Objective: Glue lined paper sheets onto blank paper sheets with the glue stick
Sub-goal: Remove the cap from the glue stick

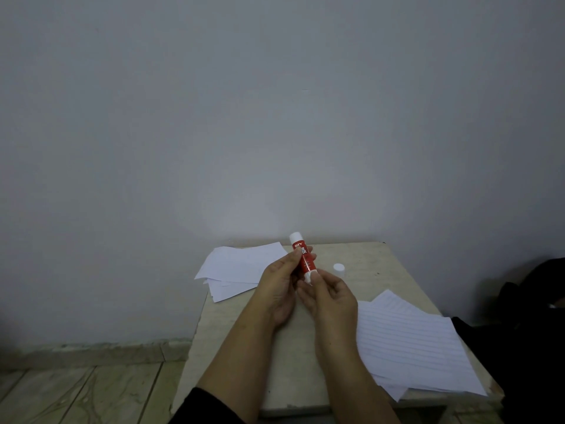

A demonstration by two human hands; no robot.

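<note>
A red and white glue stick (303,257) is held upright above the middle of the small beige table (275,356). My left hand (282,286) grips its red body. My right hand (328,293) pinches its white bottom end between thumb and fingers. Its white cap (338,268) stands on the table just right of the hands. A loose pile of blank sheets (235,267) lies at the table's far left. A stack of lined sheets (409,347) lies on the right side and hangs over the front right edge.
The table stands against a plain grey wall (275,117). A dark object (532,332) sits right of the table. Tiled floor (76,393) shows at the lower left.
</note>
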